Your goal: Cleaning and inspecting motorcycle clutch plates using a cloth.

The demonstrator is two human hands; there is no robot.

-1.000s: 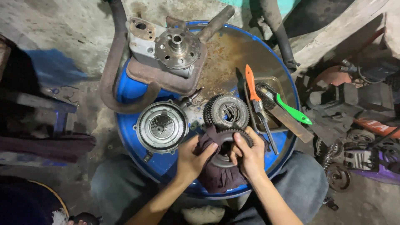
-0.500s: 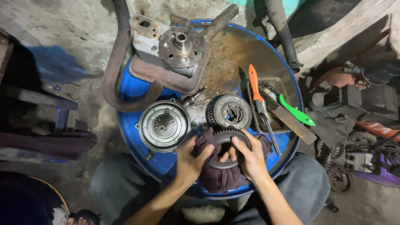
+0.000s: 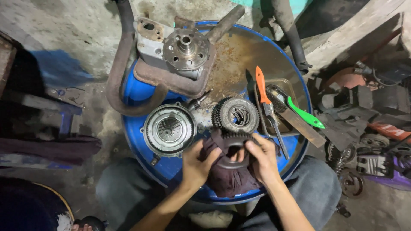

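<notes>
We hold one toothed ring (image 3: 233, 147) in a dark cloth (image 3: 227, 177) at the near edge of the blue drum (image 3: 141, 92).

The cloth and our fingers hide the lower part of the ring, and we cannot see its far face. We count one ring, one gear cluster (image 3: 236, 114) just behind it and one round clutch housing (image 3: 169, 129) to its left. The ring lies nearly flat, its hole facing up. Our left hand (image 3: 198, 164) and right hand (image 3: 262, 158) both grip it through the cloth.
</notes>
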